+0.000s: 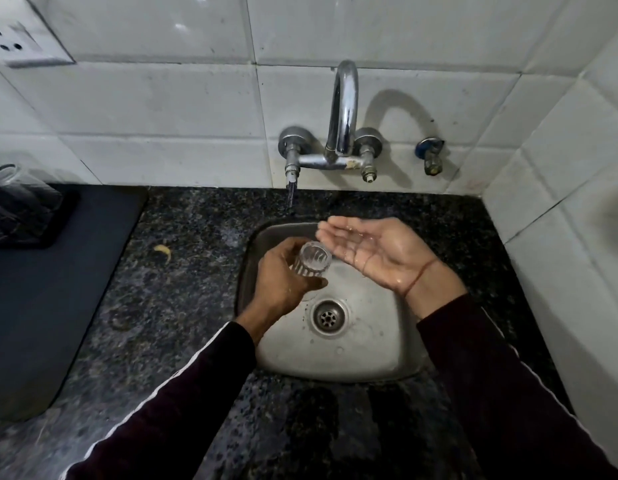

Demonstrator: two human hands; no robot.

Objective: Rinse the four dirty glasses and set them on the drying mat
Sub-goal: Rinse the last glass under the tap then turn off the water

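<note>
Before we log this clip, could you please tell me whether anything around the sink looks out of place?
One oddity: a small yellowish scrap lies on the speckled dark granite counter, between the dark drying mat and the steel sink.

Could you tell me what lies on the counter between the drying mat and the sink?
In the head view, only dark granite counter separates drying mat and sink, with a small yellowish scrap lying on it.
</note>
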